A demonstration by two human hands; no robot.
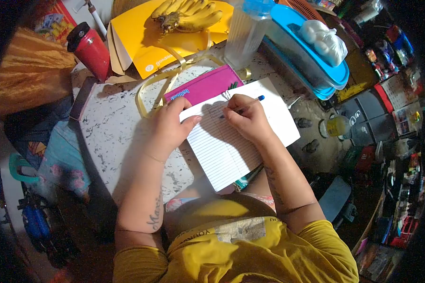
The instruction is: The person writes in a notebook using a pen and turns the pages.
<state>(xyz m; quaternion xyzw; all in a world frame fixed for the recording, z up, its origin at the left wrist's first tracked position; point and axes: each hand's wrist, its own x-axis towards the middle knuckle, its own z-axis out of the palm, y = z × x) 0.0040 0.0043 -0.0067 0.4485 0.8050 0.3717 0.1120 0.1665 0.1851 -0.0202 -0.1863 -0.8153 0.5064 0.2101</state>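
A lined notebook (pixel 231 155) lies open and tilted at the table's near edge, with faint writing on its upper part. My right hand (pixel 245 118) is closed around a pen (pixel 261 98) with a blue end, its tip side low over the page and partly hidden by the fingers. At the notebook's upper left edge rests my left hand (pixel 172 125), thumb and forefinger apart, the thumb touching the paper. Just beyond the page is a magenta notebook cover or pad (pixel 205 85), partly covered by the white pages.
A yellow box (pixel 141 47) carries a bunch of bananas (pixel 189 16), with a gold ribbon (pixel 141 96) in front. Nearby stand a red tumbler (pixel 92 52), a clear pitcher (pixel 245 37) and a blue-lidded container (pixel 297 52) topped by a white plastic bag (pixel 323 42). Shelves of goods line the right.
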